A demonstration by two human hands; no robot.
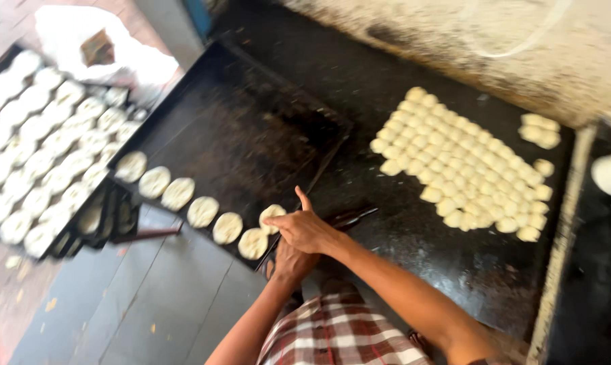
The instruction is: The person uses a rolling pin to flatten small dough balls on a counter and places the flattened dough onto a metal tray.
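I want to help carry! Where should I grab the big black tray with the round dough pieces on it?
Probably hold the black tray by its raised rim on the two bare sides, one hand each. Dough rounds line the near edge, so gripping there would squash them. Keep it level.

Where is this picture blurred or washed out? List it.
Head view: motion blur smears the whole frame; the filled tray at left is softest, its dough rounds melting together. The white bag at top left is overexposed. The right hand and the dough pieces on the black table stay readable; the left hand sits in shade beneath.
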